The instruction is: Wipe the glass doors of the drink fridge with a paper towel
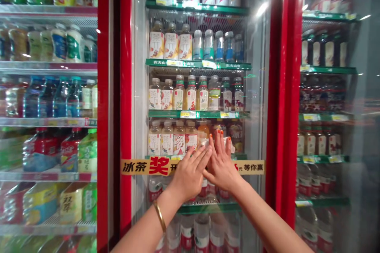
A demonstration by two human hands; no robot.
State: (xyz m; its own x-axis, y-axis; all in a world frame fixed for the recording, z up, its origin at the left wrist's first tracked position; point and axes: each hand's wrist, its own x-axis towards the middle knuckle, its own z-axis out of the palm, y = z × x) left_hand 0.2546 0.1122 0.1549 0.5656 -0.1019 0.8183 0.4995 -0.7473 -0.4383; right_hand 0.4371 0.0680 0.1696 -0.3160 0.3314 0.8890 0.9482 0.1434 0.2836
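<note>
Red steel on both sides: what sits between those uprights?

A glass door [139, 87] in a red door frame [125, 87], with the left hand [188, 178] and right hand [221, 168] raised against it.

Are they gripping anything?

No. Both are open, fingers straight and spread, backs of the hands toward the camera. The left fingers angle up and across, almost meeting the right hand, and a gold bangle [159, 216] circles the left wrist. Orange-painted fingernails [221, 136] top the right hand.

Are they on the glass?

They look pressed flat to it, but I can't tell for sure whether the palms touch.

And the nearest goods?

Tea bottles [167, 138] stand in a row behind the pane, just above and left of the left fingertips. A printed yellow banner [252, 167] runs across the door behind both palms, and a green shelf edge [196, 114] lies higher, above the fingertips.

So which step is this?

I'd judge it the moment at the door, with no bottle in either hand. Any bottle behind that pane would need the door out of the way first, and I see no handle near either hand.
</note>
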